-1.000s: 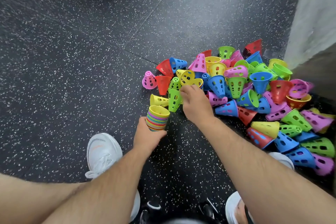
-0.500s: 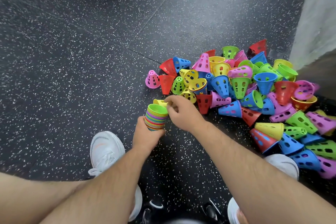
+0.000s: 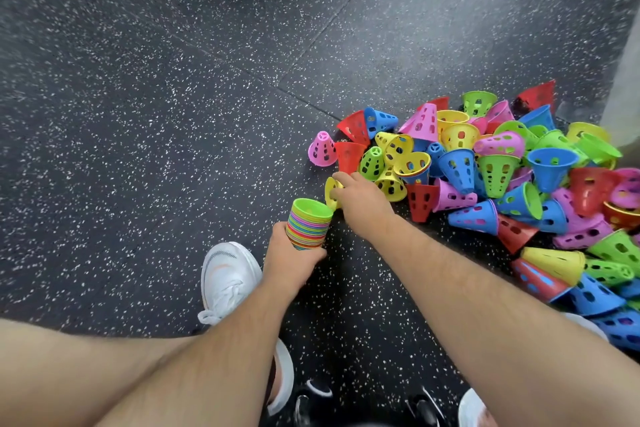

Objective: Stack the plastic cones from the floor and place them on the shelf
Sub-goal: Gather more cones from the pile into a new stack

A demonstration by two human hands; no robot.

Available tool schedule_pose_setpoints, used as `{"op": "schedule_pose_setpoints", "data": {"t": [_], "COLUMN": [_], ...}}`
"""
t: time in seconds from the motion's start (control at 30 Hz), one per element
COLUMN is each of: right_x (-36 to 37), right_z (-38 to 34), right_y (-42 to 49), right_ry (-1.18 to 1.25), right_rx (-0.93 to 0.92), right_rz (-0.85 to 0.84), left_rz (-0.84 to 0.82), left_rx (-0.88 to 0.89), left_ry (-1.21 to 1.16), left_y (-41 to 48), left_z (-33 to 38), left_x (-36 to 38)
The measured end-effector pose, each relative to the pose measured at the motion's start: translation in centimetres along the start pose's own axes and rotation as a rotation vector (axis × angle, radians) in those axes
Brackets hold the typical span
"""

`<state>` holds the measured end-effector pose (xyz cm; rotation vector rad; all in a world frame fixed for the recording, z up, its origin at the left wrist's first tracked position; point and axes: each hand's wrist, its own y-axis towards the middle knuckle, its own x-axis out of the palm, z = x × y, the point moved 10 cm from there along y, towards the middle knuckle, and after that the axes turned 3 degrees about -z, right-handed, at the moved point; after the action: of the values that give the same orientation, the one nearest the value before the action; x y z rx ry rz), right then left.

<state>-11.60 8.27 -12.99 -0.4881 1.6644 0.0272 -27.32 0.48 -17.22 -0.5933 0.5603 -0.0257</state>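
Note:
My left hand grips a stack of nested cones with many-coloured rims and a green cone on top, mouth up. Just right of the stack, my right hand closes its fingers on a yellow cone lying on the floor; most of that cone is hidden under the hand. A large pile of loose perforated cones in red, blue, yellow, green and pink spreads over the floor to the right of both hands.
The floor is dark speckled rubber with tile seams. My white left shoe sits left of the stack, my right shoe by the pile's near edge. A pale wall rises at the far right.
The green cone went from my right hand onto the stack. My right hand then moved from the stack's rim to the yellow cone beside it.

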Motion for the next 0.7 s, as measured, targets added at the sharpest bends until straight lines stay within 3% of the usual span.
{"op": "schedule_pose_setpoints", "data": {"t": [0.2, 0.37, 0.5, 0.7], "right_x": [-2.7, -5.7, -5.2, -2.9], "right_z": [3.0, 5.6, 5.2, 5.3], "right_y": [-1.2, -4.6, -6.4, -7.8], "right_ry": [0.201, 0.595, 0.631, 0.647], "right_rx": [0.076, 0.158, 0.119, 0.164], "right_rz": [0.344, 0.559, 0.479, 0.172], "left_rz": [-0.014, -0.042, -0.072, -0.106], "left_rx": [0.001, 0.029, 0.069, 0.112], "left_ry": [0.004, 0.061, 0.099, 0.082], "left_y": [0.3, 0.7, 0.9, 0.8], "left_z": [0.4, 1.5, 2.7, 5.2], "left_x": [0.6, 2.1, 3.3, 5.5]}}
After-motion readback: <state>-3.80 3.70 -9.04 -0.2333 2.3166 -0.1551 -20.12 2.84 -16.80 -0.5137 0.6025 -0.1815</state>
